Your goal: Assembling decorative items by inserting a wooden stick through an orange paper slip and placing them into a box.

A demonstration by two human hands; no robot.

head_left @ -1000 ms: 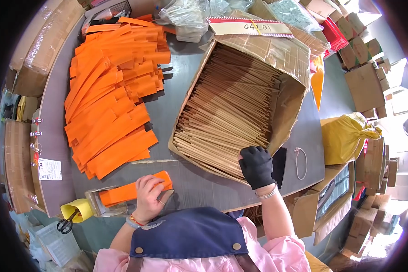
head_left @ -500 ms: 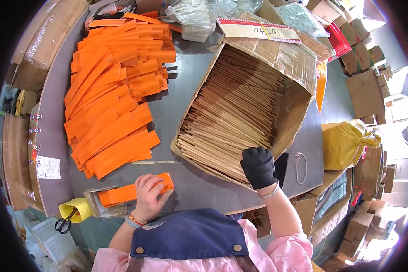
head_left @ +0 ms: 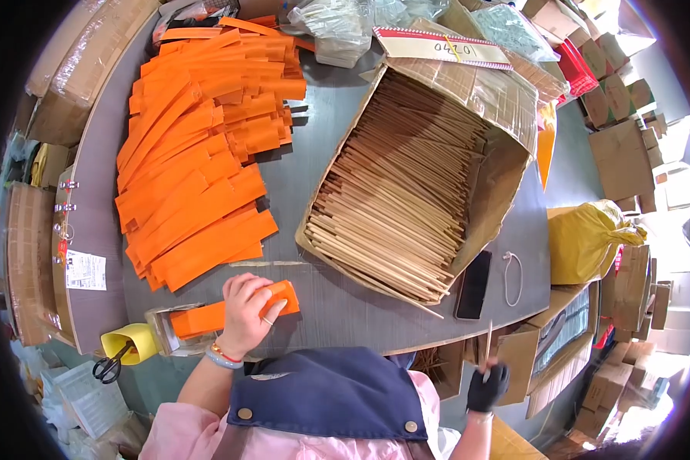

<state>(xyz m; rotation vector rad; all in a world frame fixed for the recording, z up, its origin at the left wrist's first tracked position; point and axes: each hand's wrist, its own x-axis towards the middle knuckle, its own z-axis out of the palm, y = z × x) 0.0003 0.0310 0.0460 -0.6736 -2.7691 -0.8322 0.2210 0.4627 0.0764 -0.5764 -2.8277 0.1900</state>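
A cardboard box [head_left: 506,180] lies open toward me, filled with many thin wooden sticks [head_left: 395,207]. My right hand [head_left: 488,387], in a black fingerless glove, is closed on one wooden stick [head_left: 488,343] off the table's front edge; the stick points upward. At the front left, my left hand [head_left: 245,310] wraps round a flat orange paper sleeve [head_left: 287,296], or a stack of them; I cannot tell which. Its left end rests in a clear plastic holder [head_left: 165,337]. Behind it spreads a large pile of similar orange sleeves [head_left: 199,169].
A dark phone [head_left: 474,285] and a looped cord [head_left: 512,280] lie right of the box. Black-handled scissors [head_left: 109,369] stand in a yellow cup [head_left: 139,343] at the left edge. A tied yellow bag [head_left: 586,241] sits at right; clear plastic bags [head_left: 333,31] lie at the back.
My right hand has left the box of sticks and moved down and right past the table's edge, now carrying a stick. The phone is uncovered. My left hand stays on the orange sleeve.
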